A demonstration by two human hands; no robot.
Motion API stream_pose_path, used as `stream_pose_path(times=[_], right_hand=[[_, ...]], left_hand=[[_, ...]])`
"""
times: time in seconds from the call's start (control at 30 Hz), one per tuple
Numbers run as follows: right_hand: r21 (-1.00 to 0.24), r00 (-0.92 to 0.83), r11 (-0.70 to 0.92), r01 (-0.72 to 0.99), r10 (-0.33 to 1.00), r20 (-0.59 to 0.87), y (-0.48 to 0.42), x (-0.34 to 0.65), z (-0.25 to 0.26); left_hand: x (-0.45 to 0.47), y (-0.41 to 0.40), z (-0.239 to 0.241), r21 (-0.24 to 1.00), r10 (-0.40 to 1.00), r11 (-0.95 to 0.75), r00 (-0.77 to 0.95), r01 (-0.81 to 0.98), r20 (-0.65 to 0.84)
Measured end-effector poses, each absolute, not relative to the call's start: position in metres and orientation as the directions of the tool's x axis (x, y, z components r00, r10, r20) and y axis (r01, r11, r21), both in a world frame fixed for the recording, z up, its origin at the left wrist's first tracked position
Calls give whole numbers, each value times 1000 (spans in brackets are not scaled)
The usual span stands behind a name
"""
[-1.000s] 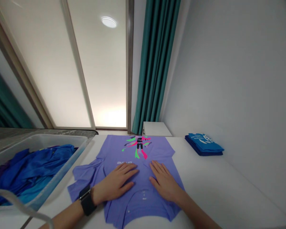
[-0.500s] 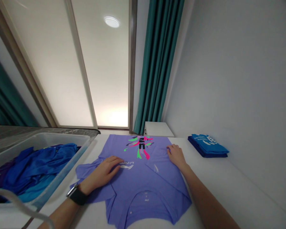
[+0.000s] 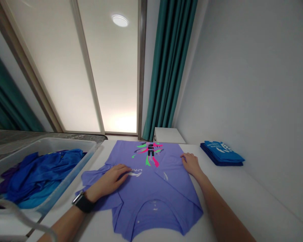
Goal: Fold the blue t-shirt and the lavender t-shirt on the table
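Note:
A purple T-shirt (image 3: 151,188) lies spread on the white table, its neckline towards me and a colourful print at the far end. The right side is folded inwards, while a sleeve sticks out on the left. My left hand (image 3: 115,177) rests flat on the shirt beside the white lettering, fingers stretched out, with a dark watch (image 3: 83,202) on the wrist. At the shirt's right edge, my right hand (image 3: 191,164) touches the fabric with its fingertips, fingers extended and not gripping.
To the left stands a translucent plastic tub (image 3: 89,148) holding crumpled blue and purple clothes (image 3: 45,171). Folded blue shirts (image 3: 222,153) lie stacked on the white table (image 3: 224,195) by the right wall. A grey-white curved bar (image 3: 22,218) crosses the lower left corner.
My right hand has shifted slightly right to the shirt's edge. My left hand stays in place on the shirt. The view has tilted a little.

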State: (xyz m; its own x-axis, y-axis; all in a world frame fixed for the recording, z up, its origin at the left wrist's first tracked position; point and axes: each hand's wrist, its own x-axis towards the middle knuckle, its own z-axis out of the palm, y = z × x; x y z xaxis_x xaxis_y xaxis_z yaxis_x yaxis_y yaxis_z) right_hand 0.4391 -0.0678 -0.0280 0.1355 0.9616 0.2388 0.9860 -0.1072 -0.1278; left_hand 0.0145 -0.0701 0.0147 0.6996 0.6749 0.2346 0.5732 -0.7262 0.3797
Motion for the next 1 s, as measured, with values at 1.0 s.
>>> stream_pose_path(times=[1.0], right_hand=[[-109, -69, 96, 989, 973, 222, -94, 400, -22]], left_hand=[[17, -68, 13, 373, 658, -741, 714, 558, 239]])
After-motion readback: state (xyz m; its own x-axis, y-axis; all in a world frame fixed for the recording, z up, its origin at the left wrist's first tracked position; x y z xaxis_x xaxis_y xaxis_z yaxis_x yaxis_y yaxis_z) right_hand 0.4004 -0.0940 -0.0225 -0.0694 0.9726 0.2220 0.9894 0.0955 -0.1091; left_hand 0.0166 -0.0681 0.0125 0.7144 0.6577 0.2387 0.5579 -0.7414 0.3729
